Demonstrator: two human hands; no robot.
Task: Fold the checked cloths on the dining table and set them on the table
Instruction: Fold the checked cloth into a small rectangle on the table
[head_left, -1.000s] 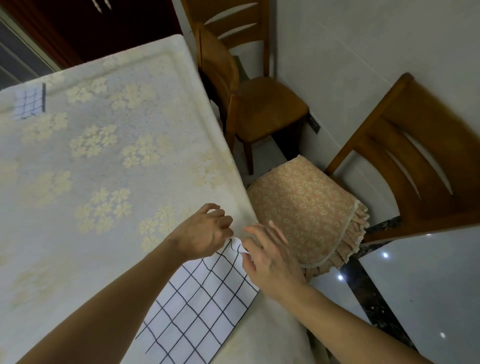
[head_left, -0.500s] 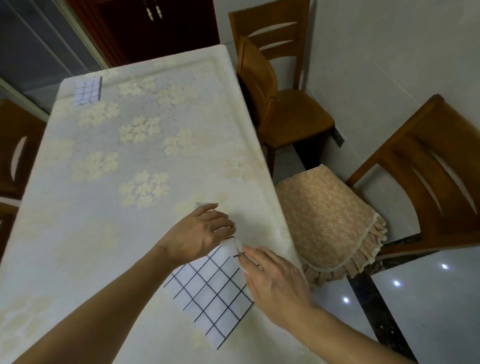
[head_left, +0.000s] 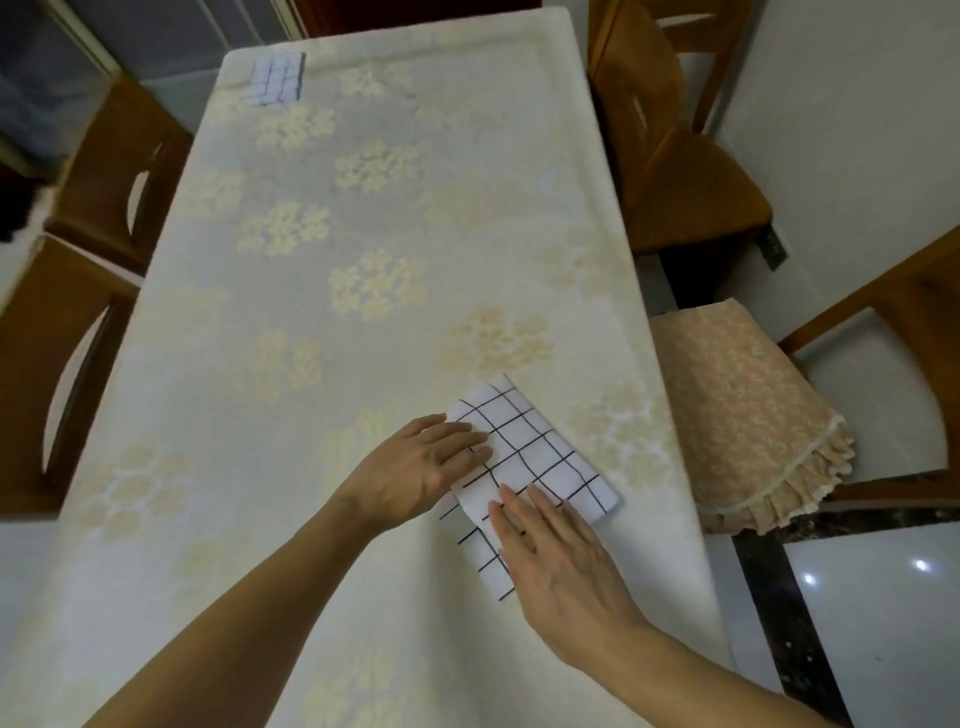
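Dining table (head_left: 363, 218) under cream floral tablecloth; wooden chairs (head_left: 691, 171) around, glossy floor tiles. Checked cloth (head_left: 540, 452) folded near right edge, left hand (head_left: 421, 467) and right hand (head_left: 561, 566) pressing flat, fingers straight. Second folded cloth (head_left: 275, 79) at far left corner.

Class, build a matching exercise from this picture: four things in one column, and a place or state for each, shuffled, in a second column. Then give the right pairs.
Things
1. near checked cloth
2. far checked cloth
3. flowered cushion
4. left hand

Places or states
A. on a chair seat beside the table
B. flat, fingers straight, pressing a cloth's left edge
C. at the table's far left corner
D. under both hands, near the table's right edge

Pairs: 1-D, 2-C, 3-A, 4-B
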